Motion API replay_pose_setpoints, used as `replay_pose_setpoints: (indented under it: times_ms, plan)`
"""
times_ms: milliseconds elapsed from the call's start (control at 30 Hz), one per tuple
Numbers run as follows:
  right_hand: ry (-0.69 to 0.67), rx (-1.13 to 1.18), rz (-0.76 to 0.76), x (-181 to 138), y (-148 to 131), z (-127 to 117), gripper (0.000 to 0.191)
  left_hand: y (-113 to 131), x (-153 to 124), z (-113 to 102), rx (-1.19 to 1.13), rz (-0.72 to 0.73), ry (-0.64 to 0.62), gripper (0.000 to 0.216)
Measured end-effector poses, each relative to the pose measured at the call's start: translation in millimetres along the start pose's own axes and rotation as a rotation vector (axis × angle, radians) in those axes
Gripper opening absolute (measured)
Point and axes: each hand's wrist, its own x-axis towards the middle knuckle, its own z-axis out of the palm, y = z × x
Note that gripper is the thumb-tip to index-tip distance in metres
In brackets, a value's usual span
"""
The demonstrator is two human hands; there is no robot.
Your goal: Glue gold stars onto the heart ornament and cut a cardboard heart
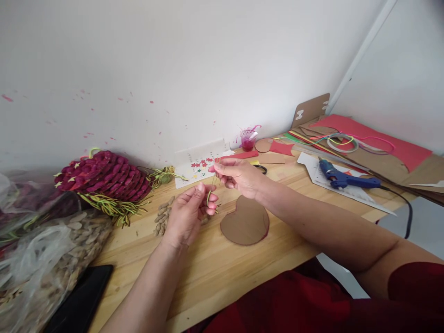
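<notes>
My left hand [190, 207] is closed with thumb and fingers on a short piece of green cord [208, 198]. Just above and to its right, my right hand [236, 173] pinches a thin strand that runs up from the cord. Both hands are held over the wooden table. Below my right hand lies a rounded brown cardboard cutout [244, 224] with a notch at its top and a dark reddish edge. Unshelled peanuts [162, 217] lie beside my left hand, partly hidden by it.
At left are a stack of magenta peanut-covered pieces [114, 175] with green cord fringe and a plastic bag of peanuts [86, 240]. A star sticker sheet [182, 178] and a cup of magenta paint [248, 140] stand behind. A blue glue gun [347, 178] with its cable lies right.
</notes>
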Motion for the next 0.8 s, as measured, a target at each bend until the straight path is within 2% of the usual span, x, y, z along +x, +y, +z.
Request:
replay_pose_setpoints:
  times_ms: [67,333,667,800]
  plan:
    - [-0.006,0.023,0.016,-0.2,-0.2,0.9,0.028,0.2,-0.2,-0.7,-0.005,-0.003,-0.003,0.045]
    - [-0.005,0.081,0.046,-1.4,-1.0,3.4,0.032,-2.3,1.2,-0.9,0.025,-0.015,0.069,0.029]
    - [-0.034,0.104,0.053,-1.0,1.1,3.5,0.025,-4.5,3.6,-1.1,0.009,-0.032,0.105,0.029]
    - [-0.004,0.102,0.113,-0.5,2.7,3.1,0.025,-4.4,4.2,-2.1,0.015,0.006,0.146,0.029]
